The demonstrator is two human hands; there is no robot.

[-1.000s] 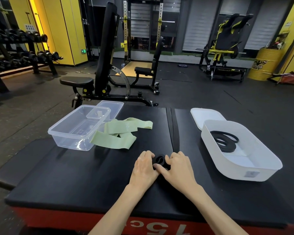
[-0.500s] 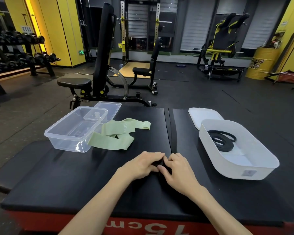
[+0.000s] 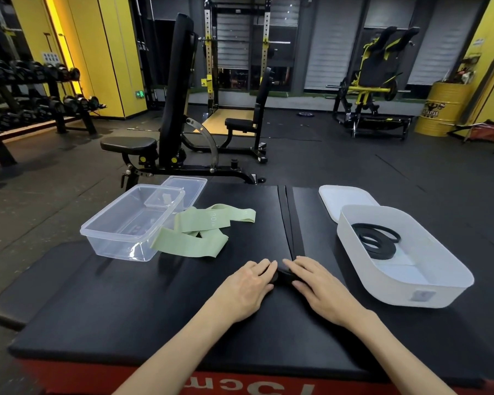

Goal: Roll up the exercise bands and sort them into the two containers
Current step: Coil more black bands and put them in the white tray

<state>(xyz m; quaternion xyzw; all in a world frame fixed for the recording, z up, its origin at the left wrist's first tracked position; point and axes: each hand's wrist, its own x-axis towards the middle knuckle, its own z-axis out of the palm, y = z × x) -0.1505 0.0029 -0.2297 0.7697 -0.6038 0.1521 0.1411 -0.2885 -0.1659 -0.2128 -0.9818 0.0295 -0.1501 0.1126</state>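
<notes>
Black band (image 3: pixel 283 276): centre of frame, slightly low, on the black mat (image 3: pixel 126 309) at the near end of the seam, trapped between my two hands. The short visible stretch runs left-right, so its long axis lies across the frame.

Left to right:
- Clear container (image 3: pixel 117 248), mid-left. Can't make out anything in it. Clear lid (image 3: pixel 194 183) sits behind it.
- Green bands (image 3: pixel 194 243), loose and unrolled, against the clear container's right wall.
- Left hand (image 3: pixel 246 289): fingers curled down over the band's left end, which looks like the rolled part. Narrow grip, thumb hidden.
- Right hand (image 3: pixel 320 286): fingers laid over the right end, thumb tucked at the near side, pinching it. Also narrow. The hands nearly touch, so only a sliver of band shows between them.
- White container (image 3: pixel 396 283), right of the right hand, near but apart. Coiled black bands (image 3: pixel 377 243) already inside, white lid (image 3: pixel 345 195) behind it.

My read: roll nearly done. Black goes right, so the right hand is the nearer one for the drop. Path is right and slightly up-frame, over the near wall. Risk: the coil springs open if I loosen the pinch before it's inside.
</notes>
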